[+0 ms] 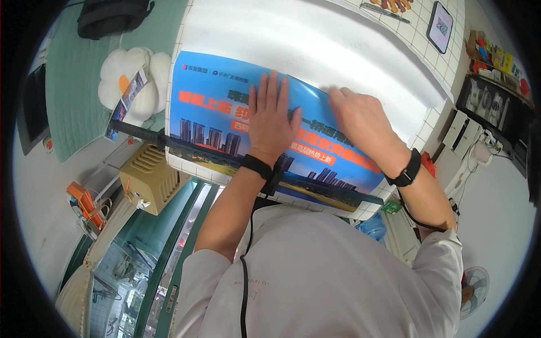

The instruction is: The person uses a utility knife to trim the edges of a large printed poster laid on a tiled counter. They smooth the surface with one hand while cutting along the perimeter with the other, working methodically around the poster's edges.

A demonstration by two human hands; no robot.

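A large printed sheet (203,80) lies on the white tiled table before me, with a blue face showing city towers and bearing writing. Beyond its far edge spreads white paper (253,29), perhaps the back of the same sheet. My left hand (272,116) rests palm down on the blue face, fingers extended and the thumb apart. At the far edge, my right hand (359,118) is curled against the sheet; its fingertips are hidden, so whether it pinches the paper cannot be told. The blue surface bulges slightly between both hands.
A long dark bar or strap (334,188) crosses the table's near side. At the far right are a pen (384,12) and a phone (440,27) showing a printed code. A flower-shaped cushion (139,84) and a tan slotted box (152,177) are at left.
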